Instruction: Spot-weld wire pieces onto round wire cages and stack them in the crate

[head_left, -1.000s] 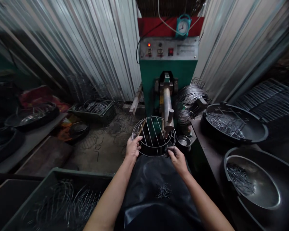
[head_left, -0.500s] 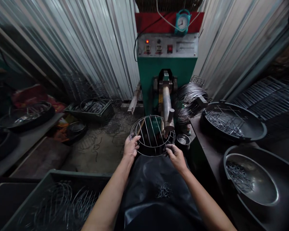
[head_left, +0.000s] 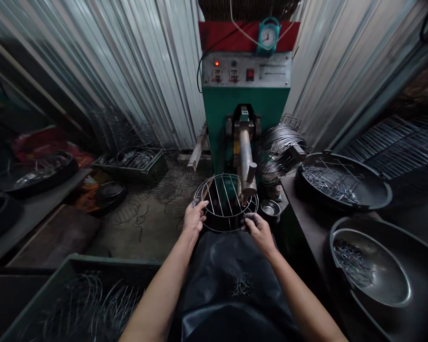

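A round wire rack (head_left: 221,216) with two rings and parallel cross bars is held level in front of the welding machine (head_left: 246,97). My left hand (head_left: 194,218) is closed on its left rim, thumb on top. My right hand (head_left: 258,230) pinches at its near right rim; whether a small wire piece is also between those fingers I cannot tell. The machine's metal arm (head_left: 247,152) reaches down to the rack's right side, its tip just inside the rim. Short bent wires (head_left: 241,284) lie on the black apron (head_left: 214,266) over my lap.
On the right bench (head_left: 305,223) stand a wide pan (head_left: 381,190) and a large wok (head_left: 424,256), both with wire pieces. A wire coil (head_left: 281,147) hangs beside the machine. Green crates (head_left: 74,259) with wire parts stand at left. A small metal bowl (head_left: 270,208) sits near the arm.
The view has shifted slightly. Both hands keep their hold, and the rack stays at the machine's arm with hardly any visible movement.
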Action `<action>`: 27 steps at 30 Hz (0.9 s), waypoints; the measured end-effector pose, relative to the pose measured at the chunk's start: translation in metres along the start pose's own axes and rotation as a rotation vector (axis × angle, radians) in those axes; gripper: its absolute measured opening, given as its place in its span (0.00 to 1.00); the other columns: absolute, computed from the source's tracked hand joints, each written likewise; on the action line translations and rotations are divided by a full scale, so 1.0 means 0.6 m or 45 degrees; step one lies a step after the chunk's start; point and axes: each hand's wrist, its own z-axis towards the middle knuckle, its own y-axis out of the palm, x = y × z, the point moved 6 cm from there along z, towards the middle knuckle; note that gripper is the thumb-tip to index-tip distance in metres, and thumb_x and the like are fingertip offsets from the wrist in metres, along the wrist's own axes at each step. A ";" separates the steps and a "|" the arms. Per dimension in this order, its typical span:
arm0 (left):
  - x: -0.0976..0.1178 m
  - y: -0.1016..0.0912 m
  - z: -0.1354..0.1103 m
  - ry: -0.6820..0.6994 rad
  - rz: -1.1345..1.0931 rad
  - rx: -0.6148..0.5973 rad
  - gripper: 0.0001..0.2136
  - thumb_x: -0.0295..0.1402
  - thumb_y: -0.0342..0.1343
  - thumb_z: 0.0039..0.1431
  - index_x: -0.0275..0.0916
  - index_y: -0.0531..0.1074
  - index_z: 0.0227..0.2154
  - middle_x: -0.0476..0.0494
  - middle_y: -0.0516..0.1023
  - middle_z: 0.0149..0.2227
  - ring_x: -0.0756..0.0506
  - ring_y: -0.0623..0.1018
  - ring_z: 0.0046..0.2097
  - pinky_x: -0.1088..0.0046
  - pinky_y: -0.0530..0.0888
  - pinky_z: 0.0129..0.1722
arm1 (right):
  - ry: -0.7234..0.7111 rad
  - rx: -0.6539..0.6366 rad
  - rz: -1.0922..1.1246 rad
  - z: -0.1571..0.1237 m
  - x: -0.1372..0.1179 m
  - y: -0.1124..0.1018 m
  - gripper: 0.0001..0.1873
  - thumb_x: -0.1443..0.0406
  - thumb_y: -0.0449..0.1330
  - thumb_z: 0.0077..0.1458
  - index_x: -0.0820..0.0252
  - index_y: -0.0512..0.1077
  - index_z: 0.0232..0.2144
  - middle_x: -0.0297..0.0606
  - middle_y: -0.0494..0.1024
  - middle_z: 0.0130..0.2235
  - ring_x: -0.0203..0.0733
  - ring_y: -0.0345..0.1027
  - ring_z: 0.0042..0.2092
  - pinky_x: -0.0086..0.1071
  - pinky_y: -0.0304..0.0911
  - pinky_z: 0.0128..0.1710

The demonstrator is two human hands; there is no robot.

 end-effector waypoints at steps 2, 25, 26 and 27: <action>-0.001 0.000 0.005 0.001 0.002 0.009 0.21 0.33 0.65 0.27 0.39 0.62 0.27 0.62 0.54 0.16 0.58 0.53 0.15 0.83 0.49 0.13 | -0.002 -0.001 0.011 0.006 0.001 0.000 0.12 0.57 0.55 0.51 0.60 0.68 0.31 0.34 0.73 0.27 0.35 0.68 0.25 0.29 0.63 0.27; -0.009 0.009 0.014 -0.064 0.018 0.133 0.17 0.31 0.64 0.29 0.39 0.58 0.19 0.61 0.54 0.14 0.58 0.53 0.13 0.81 0.49 0.12 | -0.023 -0.010 -0.053 0.037 -0.009 -0.009 0.11 0.58 0.55 0.48 0.60 0.68 0.30 0.33 0.74 0.26 0.35 0.67 0.22 0.28 0.62 0.24; -0.008 0.008 0.011 -0.064 0.010 0.143 0.17 0.31 0.63 0.29 0.39 0.58 0.19 0.61 0.54 0.14 0.58 0.53 0.13 0.81 0.49 0.12 | -0.020 -0.016 -0.066 0.039 -0.010 -0.008 0.11 0.58 0.55 0.48 0.60 0.68 0.30 0.34 0.75 0.26 0.35 0.67 0.23 0.29 0.63 0.24; -0.007 0.008 0.008 -0.070 0.005 0.154 0.17 0.30 0.63 0.29 0.39 0.58 0.19 0.60 0.54 0.14 0.58 0.53 0.13 0.81 0.49 0.12 | -0.019 -0.019 -0.079 0.039 -0.010 -0.009 0.12 0.57 0.55 0.48 0.60 0.68 0.31 0.34 0.75 0.26 0.36 0.68 0.23 0.29 0.63 0.24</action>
